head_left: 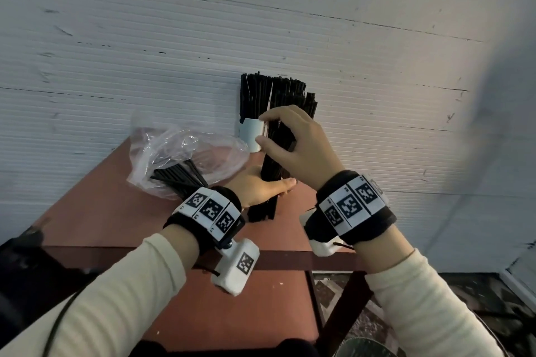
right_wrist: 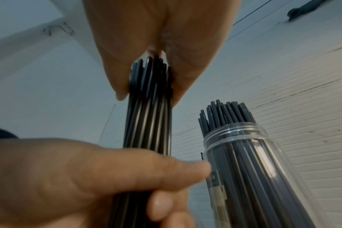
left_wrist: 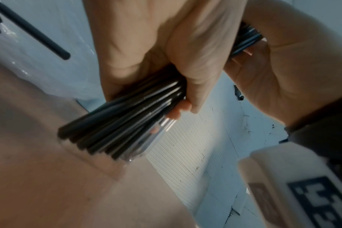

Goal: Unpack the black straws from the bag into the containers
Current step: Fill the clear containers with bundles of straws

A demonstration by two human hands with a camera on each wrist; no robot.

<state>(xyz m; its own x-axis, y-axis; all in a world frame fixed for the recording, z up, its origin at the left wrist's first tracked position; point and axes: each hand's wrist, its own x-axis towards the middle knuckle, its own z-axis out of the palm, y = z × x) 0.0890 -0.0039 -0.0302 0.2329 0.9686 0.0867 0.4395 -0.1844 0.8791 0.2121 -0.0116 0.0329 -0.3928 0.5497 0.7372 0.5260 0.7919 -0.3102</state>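
Observation:
A thick bundle of black straws (head_left: 272,162) stands nearly upright over the red table (head_left: 116,211), held in both hands. My left hand (head_left: 261,187) grips its lower part, and my right hand (head_left: 293,142) wraps around it higher up. In the left wrist view the bundle (left_wrist: 127,123) sticks out below my curled left fingers. In the right wrist view the straws (right_wrist: 148,115) run up between my right fingers. A clear container (head_left: 251,133) with a pale label, full of upright straws (head_left: 255,95), stands just behind. The clear plastic bag (head_left: 185,153) lies left with more straws (head_left: 177,177) inside.
A second clump of upright straws (head_left: 298,98) stands behind my right hand, its holder hidden. A ribbed white wall (head_left: 261,23) closes the back. The table's front edge (head_left: 290,258) drops to a patterned floor (head_left: 362,313) at the right. The clear jar (right_wrist: 244,154) stands right beside the held bundle.

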